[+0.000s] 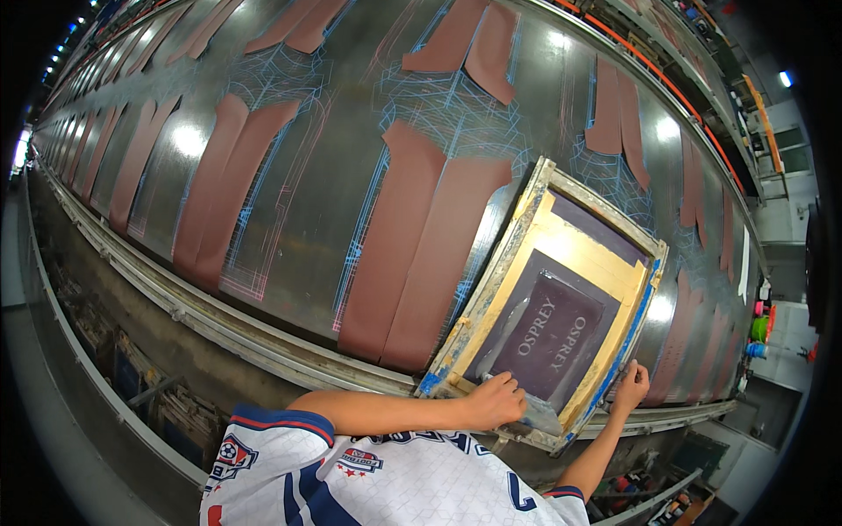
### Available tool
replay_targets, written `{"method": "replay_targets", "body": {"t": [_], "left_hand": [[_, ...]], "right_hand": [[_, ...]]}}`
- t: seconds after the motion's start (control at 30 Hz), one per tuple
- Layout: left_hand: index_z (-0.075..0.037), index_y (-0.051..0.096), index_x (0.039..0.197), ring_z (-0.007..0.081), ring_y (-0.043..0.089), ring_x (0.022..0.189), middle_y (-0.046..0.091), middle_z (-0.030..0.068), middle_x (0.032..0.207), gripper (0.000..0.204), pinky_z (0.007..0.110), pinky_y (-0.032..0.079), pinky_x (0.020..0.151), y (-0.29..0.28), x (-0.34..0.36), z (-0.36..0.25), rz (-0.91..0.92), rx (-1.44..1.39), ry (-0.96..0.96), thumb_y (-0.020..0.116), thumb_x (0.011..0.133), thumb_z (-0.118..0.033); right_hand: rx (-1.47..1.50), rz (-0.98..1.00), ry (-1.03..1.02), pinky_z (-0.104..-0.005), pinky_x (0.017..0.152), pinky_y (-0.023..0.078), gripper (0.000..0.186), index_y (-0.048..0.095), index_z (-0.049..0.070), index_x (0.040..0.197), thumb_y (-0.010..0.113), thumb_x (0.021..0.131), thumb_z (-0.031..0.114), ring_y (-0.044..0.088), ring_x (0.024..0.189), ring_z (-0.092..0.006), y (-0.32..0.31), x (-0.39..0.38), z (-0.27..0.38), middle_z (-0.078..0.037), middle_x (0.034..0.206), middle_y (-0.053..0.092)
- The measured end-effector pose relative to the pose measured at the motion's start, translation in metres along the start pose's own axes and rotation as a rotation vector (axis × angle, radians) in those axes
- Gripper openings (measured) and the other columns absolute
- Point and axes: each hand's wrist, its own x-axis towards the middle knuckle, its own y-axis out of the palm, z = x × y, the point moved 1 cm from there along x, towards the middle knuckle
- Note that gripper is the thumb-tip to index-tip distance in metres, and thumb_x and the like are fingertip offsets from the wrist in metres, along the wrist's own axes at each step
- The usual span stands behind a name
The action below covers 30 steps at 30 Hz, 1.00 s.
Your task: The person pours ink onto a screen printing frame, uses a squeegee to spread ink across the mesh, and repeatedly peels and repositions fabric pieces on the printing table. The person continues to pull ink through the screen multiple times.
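A screen-printing frame (517, 230) lies tilted on the long dark table. Inside its worn edges are yellow tape, blue tape along the right side and a dark mesh panel (545, 337) with pale lettering. My left hand (497, 401) is closed over the near end of the frame, beside a small pale piece at its fingertips; what it grips is hidden. Just outside the frame's near right edge, my right hand (631, 387) is closed with thumb and finger together. Whether it holds anything I cannot make out.
Maroon cut panels (423, 254) lie in pairs in rows along the table (329, 206), over blue and pink printed lines. A metal rail (254, 337) follows the near edge. Shelves with stored things (153, 377) stand below. An orange-red strip (653, 66) runs beyond the far edge.
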Motion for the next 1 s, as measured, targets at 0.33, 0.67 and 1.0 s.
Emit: {"method": "replay_targets", "body": {"t": [0.33, 0.67, 1.0], "left_hand": [[-0.008, 0.065, 0.077, 0.0212, 0.06, 0.077, 0.06, 0.005, 0.074, 0.016, 0.035, 0.043, 0.075, 0.0, -0.001, -0.003, 0.024, 0.02, -0.051, 0.071, 0.065, -0.018], [-0.006, 0.064, 0.074, 0.0222, 0.06, 0.077, 0.06, 0.0057, 0.073, 0.014, 0.035, 0.044, 0.074, 0.01, -0.006, -0.005, -0.067, 0.045, -0.089, 0.07, 0.065, -0.016], [-0.006, 0.064, 0.073, 0.023, 0.061, 0.078, 0.06, 0.0059, 0.073, 0.01, 0.036, 0.046, 0.076, 0.014, -0.007, -0.007, -0.06, 0.015, -0.115, 0.068, 0.068, -0.014]], "right_hand": [[-0.029, 0.007, -0.089, -0.0303, 0.063, 0.039, 0.031, 0.061, 0.0, 0.084, 0.065, 0.099, 0.027, 0.044, 0.07, -0.0111, 0.009, 0.002, 0.006, 0.0, 0.074, 0.053], [0.016, 0.062, -0.038, -0.0297, 0.06, 0.037, 0.032, 0.062, 0.001, 0.084, 0.064, 0.1, 0.029, 0.041, 0.066, -0.0098, 0.009, 0.018, -0.013, 0.002, 0.072, 0.05], [0.088, 0.049, -0.095, -0.0284, 0.055, 0.032, 0.031, 0.063, 0.002, 0.084, 0.064, 0.1, 0.028, 0.039, 0.062, -0.0074, 0.006, 0.012, -0.007, 0.003, 0.068, 0.047]]}}
